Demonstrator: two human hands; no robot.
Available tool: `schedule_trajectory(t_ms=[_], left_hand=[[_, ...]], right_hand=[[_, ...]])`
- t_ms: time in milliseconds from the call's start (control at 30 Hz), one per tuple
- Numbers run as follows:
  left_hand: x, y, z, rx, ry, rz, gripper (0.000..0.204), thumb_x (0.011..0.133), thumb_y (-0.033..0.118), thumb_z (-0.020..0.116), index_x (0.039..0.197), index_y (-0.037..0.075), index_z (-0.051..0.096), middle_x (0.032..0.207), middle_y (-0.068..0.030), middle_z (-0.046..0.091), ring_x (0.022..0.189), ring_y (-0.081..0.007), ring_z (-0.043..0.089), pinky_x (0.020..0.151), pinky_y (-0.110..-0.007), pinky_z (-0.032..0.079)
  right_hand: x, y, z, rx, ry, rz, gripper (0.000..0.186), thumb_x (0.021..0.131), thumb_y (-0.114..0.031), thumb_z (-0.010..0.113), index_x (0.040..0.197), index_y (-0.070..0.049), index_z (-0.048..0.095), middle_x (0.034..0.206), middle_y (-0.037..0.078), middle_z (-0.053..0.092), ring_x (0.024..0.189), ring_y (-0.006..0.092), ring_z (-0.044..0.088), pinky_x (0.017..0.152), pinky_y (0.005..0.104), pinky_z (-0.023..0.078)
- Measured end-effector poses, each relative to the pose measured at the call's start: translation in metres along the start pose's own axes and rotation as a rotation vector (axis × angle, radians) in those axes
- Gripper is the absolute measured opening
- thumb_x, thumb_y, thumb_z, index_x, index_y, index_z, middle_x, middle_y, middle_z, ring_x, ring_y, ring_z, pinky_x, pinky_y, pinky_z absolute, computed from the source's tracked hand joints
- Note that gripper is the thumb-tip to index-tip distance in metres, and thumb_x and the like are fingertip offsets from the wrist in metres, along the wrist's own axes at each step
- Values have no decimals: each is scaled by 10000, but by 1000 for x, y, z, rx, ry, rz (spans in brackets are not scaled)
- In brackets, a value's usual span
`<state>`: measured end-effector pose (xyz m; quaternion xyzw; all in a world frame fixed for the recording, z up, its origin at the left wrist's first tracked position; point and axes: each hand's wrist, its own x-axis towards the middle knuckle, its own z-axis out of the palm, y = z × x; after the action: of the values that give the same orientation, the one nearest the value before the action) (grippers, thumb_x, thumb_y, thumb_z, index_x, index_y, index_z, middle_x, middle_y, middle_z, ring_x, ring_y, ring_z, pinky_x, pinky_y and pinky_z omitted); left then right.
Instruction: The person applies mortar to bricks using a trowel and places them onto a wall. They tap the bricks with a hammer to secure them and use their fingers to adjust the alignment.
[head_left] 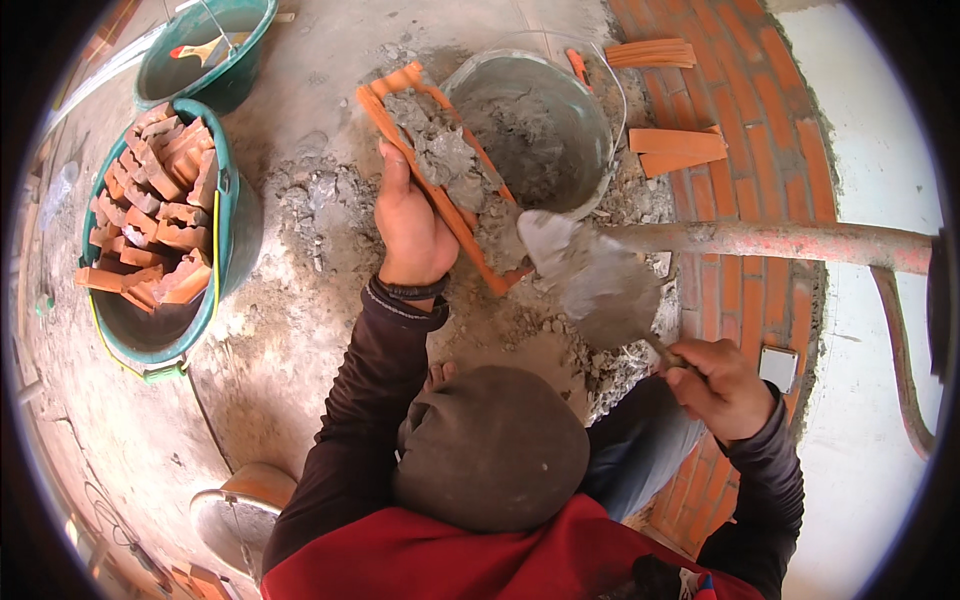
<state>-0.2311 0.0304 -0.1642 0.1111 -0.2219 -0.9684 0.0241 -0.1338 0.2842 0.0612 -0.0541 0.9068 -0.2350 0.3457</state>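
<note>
Two hands grip things: the left hand (415, 235) a long, slanting brick (435, 188), the right hand (725, 390) a trowel (605, 290), its blade just right of the brick's near end.

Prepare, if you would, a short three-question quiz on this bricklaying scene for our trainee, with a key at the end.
1. What tool does the right hand hold?
2. True or false: the left hand is empty.
3. What is in the lower green bucket on the left?
A) Coiled rope
B) Brick pieces
C) Clear water

Key:
1. A trowel, with mortar on its blade.
2. False; it holds an orange brick with grey mortar on it.
3. B
</note>
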Motion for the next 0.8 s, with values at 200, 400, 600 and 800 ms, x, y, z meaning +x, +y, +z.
schedule_trajectory(t_ms=[200, 400, 600, 800], left_hand=[[-8, 21, 1, -88, 198, -25, 537, 1021, 514, 319, 1293, 83, 488, 1090, -68, 644, 777, -184, 660, 475, -291, 521], [-19, 26, -29, 78, 232, -70, 508, 1023, 505, 317, 1271, 98, 494, 1023, -60, 656, 696, -161, 656, 429, -265, 498], [-21, 17, -34, -5, 254, -87, 510, 1029, 492, 305, 1295, 95, 483, 1030, -63, 655, 720, -166, 666, 432, -269, 507], [-19, 20, -49, -20, 261, -84, 503, 1029, 484, 321, 1297, 90, 483, 1035, -65, 655, 734, -178, 674, 460, -280, 530]], right_hand=[[35, -4, -26, -365, 443, -174, 91, 875, -60, 609, 904, 15, 567, 660, 188, 555, 590, 358, 549, 558, 410, 421], [139, -1, -54, -1057, 433, -131, 245, 863, -121, 588, 1086, -19, 590, 877, 190, 669, 826, 371, 648, 711, 448, 501], [228, -3, -55, -1341, 412, -57, 163, 826, -112, 569, 914, -19, 670, 799, 172, 689, 772, 334, 696, 686, 409, 556], [254, 7, -33, -1470, 337, -113, 130, 812, -121, 595, 808, -52, 705, 778, 136, 697, 763, 279, 711, 638, 362, 565]])
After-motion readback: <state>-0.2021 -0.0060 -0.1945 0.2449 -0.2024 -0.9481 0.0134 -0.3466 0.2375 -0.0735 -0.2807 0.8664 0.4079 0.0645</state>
